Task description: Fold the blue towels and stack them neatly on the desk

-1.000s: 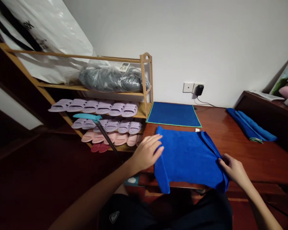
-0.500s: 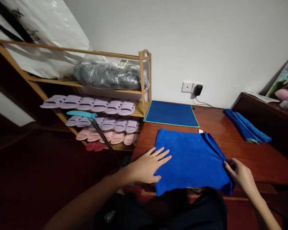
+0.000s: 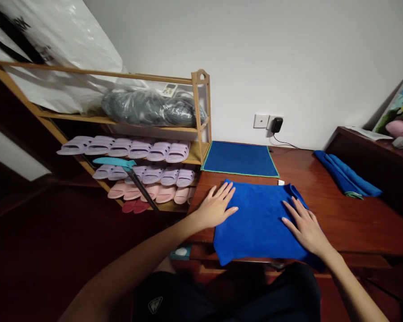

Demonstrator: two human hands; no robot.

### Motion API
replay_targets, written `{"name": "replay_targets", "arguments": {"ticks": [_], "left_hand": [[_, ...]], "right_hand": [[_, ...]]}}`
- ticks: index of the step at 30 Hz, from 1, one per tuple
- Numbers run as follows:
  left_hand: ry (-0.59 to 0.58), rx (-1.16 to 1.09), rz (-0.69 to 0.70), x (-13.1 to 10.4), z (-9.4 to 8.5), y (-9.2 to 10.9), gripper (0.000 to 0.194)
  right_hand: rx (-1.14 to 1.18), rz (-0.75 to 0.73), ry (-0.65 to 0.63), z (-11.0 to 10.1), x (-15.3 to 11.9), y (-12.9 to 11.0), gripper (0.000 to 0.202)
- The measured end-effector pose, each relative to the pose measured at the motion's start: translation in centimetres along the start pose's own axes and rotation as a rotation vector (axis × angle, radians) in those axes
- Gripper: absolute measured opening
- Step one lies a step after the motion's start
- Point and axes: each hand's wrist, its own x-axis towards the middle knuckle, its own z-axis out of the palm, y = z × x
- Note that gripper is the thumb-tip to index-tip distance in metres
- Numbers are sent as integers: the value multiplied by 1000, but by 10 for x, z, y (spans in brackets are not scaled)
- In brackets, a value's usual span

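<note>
A bright blue cloth (image 3: 258, 223) lies spread on the reddish wooden table (image 3: 349, 223), its near edge hanging over the front and a small white tag at its far edge. My left hand (image 3: 216, 208) rests on the cloth's left side, fingers spread. On the right side my right hand (image 3: 305, 226) lies flat with fingers apart, beside a raised fold at the far right corner. Behind it, a darker blue cloth with green edging (image 3: 240, 158) lies flat by the wall. Rolled or folded blue cloths (image 3: 347, 176) are at the right of the table.
A wooden rack (image 3: 201, 107) on the left holds purple slippers (image 3: 154, 150), pink slippers (image 3: 164, 193) and plastic-wrapped items (image 3: 151, 107). A dark handle with a teal end (image 3: 114, 162) leans before it. A black plug (image 3: 276, 125) is in the wall socket.
My right hand has let go of the cloth's right edge and moved up and left, flat onto it. My left hand has slid toward the far left corner. The cloth's right side lies flatter.
</note>
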Motion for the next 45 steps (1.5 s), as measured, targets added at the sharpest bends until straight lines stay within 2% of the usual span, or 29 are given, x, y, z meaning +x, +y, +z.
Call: {"name": "replay_targets", "arguments": {"ticks": [3,8,10,12,15,18,21,25,31,36,42,45], "left_hand": [[-99,-17,-50,17,14,-15,70],[-87,-29,-29,20,14,-19,68],[-24,-31,-25,23,8,-20,61],[102,-52,-50,29,3,-27,52],[269,-198,-178,47,-1,-46,41],[275,-341,-282,68,6,-63,30],[226,-402,-290,79,15,-69,12],[191,-517,-260,76,15,-64,7],[206,-675,-200,77,-4,-51,11],[272,-675,-219,107,-12,-45,7],[300,-582,-272,148,-6,-35,3],[305,-515,-297,164,-5,-26,3]], "right_hand": [[-17,84,-68,9,5,12,65],[21,131,-42,6,11,34,60],[123,178,-9,-1,19,47,56],[223,254,28,-9,31,62,53],[255,404,58,-17,57,82,52],[237,496,17,-14,81,90,48],[226,527,-19,-4,96,87,34],[243,528,0,-1,96,86,21],[391,548,17,-25,85,103,24],[391,593,39,-33,98,118,30],[223,616,56,-34,121,135,22],[139,640,80,-34,125,139,25]]}}
